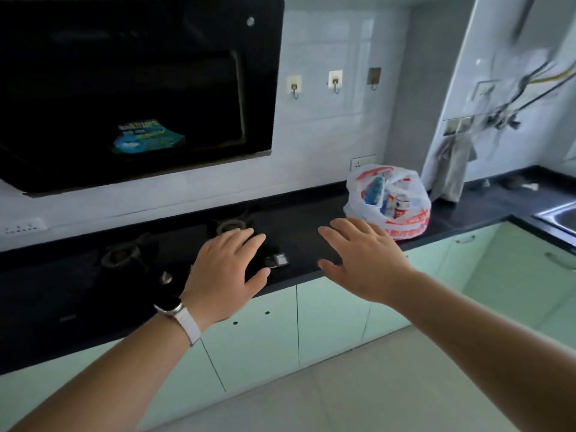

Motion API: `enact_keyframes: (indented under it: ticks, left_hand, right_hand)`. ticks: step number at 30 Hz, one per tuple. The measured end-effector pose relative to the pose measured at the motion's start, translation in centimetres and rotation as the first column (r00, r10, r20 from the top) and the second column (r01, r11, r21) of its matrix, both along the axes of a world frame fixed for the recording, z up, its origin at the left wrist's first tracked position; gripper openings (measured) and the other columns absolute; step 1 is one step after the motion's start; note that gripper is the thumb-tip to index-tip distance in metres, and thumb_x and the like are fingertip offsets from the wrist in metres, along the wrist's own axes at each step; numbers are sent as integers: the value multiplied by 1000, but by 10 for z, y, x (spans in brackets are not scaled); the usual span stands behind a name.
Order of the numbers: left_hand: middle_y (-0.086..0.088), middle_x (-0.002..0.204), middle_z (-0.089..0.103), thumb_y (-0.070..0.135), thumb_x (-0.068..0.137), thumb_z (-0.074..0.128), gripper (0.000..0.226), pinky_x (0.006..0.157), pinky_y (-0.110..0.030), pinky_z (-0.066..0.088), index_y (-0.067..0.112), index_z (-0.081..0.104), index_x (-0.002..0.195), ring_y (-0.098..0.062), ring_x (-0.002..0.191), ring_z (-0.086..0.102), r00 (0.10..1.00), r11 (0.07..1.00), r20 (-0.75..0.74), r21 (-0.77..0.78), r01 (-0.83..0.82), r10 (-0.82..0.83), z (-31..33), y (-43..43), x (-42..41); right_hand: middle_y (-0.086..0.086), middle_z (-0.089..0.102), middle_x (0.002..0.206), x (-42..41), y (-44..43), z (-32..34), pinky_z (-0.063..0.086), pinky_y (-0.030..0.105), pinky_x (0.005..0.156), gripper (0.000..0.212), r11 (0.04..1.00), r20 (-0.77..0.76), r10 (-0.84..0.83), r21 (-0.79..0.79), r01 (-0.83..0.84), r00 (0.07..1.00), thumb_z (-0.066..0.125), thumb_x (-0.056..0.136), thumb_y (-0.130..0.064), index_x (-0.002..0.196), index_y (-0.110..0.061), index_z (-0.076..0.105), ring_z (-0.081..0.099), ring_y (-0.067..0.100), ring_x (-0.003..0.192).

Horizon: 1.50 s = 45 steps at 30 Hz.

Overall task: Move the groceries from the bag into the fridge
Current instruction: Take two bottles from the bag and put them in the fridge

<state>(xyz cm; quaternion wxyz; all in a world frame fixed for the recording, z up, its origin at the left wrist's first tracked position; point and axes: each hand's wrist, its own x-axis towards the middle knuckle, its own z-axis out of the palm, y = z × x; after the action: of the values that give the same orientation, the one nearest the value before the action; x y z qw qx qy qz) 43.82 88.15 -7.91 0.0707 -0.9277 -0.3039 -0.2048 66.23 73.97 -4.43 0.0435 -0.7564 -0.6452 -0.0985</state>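
Black counter (305, 219) over green cabinets (330, 319) carries the grocery bag (389, 204) near the corner, hob (230, 227) under a hood (140, 88). Left hand (224, 269) and right hand (361, 257) hover, fingers straight, empty. Sink (561, 216) cut off right

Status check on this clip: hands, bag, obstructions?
Left grip open, empty. Right grip open, empty, stretched toward bag. Bag on counter, groceries inside. Nothing in between; fridge not in view.

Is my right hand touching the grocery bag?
Cannot tell. The head view shows the right hand overlapping the lower edge of the grocery bag, and depth between them is unclear.
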Motion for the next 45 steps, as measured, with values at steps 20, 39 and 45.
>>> enact_keyframes:
  ticks: [20,39,45]
  left_hand:
    - [-11,134,61,54,88,46,62,99,-51,47,15,59,134,-33,126,55,934,931,-3,-71,357,-358,-52,104,223]
    - [-10,133,60,54,89,49,60,98,-50,48,17,54,135,-31,123,56,812,811,-30,-82,579,-583,-78,210,388]
    - [-5,133,58,54,89,49,59,100,-50,46,19,51,136,-28,123,55,807,808,-59,-94,582,-588,-89,203,440]
  right_hand:
    - [-1,42,149,151,42,-38,27,44,115,65,935,-2,-352,-54,351,936,28,91,-62,145,-26,37,34,26,139]
    - [-1,44,147,269,126,-59,27,43,114,64,846,40,-528,-71,529,849,34,92,-63,146,-28,37,35,24,139]
    - [1,48,145,326,125,-84,30,42,113,63,858,4,-510,-73,509,860,36,92,-62,144,-27,40,38,24,137]
